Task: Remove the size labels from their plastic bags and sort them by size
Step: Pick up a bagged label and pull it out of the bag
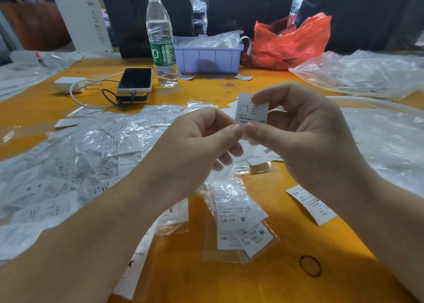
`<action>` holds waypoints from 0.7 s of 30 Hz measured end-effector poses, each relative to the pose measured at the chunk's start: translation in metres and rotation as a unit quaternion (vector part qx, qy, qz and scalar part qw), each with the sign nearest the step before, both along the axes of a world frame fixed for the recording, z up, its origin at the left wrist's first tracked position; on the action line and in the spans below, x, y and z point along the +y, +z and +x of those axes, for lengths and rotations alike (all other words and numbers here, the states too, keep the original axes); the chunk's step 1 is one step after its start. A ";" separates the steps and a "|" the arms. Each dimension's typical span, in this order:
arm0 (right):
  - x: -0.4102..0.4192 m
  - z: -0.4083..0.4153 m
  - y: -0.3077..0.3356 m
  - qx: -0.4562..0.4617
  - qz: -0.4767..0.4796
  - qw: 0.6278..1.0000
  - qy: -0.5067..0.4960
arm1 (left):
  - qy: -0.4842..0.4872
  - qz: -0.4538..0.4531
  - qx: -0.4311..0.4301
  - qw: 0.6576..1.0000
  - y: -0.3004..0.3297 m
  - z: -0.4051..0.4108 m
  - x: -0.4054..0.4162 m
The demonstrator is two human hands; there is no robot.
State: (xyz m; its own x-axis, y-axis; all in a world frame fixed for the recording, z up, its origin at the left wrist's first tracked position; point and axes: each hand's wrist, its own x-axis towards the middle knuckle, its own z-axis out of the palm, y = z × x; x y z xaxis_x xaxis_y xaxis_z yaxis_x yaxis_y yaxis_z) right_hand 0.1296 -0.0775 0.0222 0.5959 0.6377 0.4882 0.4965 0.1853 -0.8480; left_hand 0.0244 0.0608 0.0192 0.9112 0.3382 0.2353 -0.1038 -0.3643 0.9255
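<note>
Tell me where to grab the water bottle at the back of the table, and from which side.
Grip the water bottle around its middle, at or just above the green wrap, coming from the front. It stands upright with round, straight walls there. The purple bin sits close on its right and the phone lies low to its left, so the front looks the freest approach. The cap end is narrower and would likely tip.

Above the desk [229, 279], the left hand [192, 142] and right hand [305, 128] pinch one white label [251, 111] between them; bagged labels [91, 153] cover the desk's left side.
</note>
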 end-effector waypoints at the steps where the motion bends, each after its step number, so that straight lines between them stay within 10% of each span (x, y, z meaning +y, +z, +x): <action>1: 0.000 0.000 0.000 0.004 0.000 1.000 0.006 | 0.002 0.005 -0.003 1.000 0.000 0.000 0.000; 21: 0.001 -0.002 0.001 0.094 0.002 0.996 0.000 | 0.015 -0.018 -0.013 1.000 -0.001 0.001 0.003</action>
